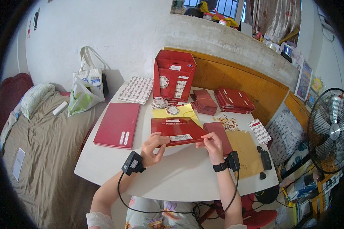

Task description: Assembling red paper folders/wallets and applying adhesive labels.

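Between my two hands is a red flat cardboard package [176, 129] with white print and a barcode label, tilted up over the near middle of the table. My left hand [153, 147] pinches its lower left edge, and the fingers of my right hand [212, 145] are closed on the lower right corner. Just behind the package lies a yellow sheet [187, 112], partly covered by it. A round white patterned cutout [172, 110] rests on that sheet. More such cutouts [159, 103] lie beside it. A flat red piece [219, 133] sits partly behind my right hand.
On the white table [168, 168] stand a large red display box [174, 76], red stacks [234, 100], patterned white sheets [136, 90] and red boards [116, 126]. Small scraps [228, 123], a brown envelope [245, 152] and black pieces [265, 158] lie right. Cables run from my wrist devices; a fan [334, 128] stands right.
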### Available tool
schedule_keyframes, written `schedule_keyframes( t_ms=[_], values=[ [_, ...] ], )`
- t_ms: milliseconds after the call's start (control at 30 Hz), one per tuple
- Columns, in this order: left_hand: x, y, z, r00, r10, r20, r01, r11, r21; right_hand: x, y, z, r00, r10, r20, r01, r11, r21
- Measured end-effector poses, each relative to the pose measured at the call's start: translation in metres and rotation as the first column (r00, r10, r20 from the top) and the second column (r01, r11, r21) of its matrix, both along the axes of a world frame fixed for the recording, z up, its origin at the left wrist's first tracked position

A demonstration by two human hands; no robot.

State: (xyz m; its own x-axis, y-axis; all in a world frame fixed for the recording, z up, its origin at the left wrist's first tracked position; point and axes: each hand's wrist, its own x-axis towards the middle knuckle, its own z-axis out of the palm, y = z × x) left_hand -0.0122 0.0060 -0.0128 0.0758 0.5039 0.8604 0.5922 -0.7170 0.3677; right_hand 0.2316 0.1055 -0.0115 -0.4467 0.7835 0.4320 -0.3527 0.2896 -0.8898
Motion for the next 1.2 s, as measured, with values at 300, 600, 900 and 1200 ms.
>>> schedule_keyframes(
  t_ms=[300, 600, 900, 1200],
  values=[
    [-0.001, 0.001, -0.004, 0.999, 0.024, -0.021, -0.025, 0.999, -0.032, -0.005, -0.001, -0.004, 0.993, -0.102, 0.058, 0.098, 0.993, 0.063],
    [-0.001, 0.002, -0.005, 1.000, 0.021, 0.022, -0.020, 0.999, -0.048, -0.006, -0.005, -0.003, 0.986, -0.128, 0.104, 0.124, 0.991, 0.041],
    [-0.003, -0.002, 0.005, 0.998, 0.021, 0.055, -0.023, 0.999, 0.037, -0.005, -0.001, -0.007, 0.988, -0.155, 0.024, 0.153, 0.985, 0.074],
    [-0.006, -0.009, 0.002, 0.996, -0.030, 0.087, 0.036, 0.997, -0.069, -0.005, 0.000, -0.009, 0.978, -0.206, -0.017, 0.207, 0.977, 0.059]
  ],
)
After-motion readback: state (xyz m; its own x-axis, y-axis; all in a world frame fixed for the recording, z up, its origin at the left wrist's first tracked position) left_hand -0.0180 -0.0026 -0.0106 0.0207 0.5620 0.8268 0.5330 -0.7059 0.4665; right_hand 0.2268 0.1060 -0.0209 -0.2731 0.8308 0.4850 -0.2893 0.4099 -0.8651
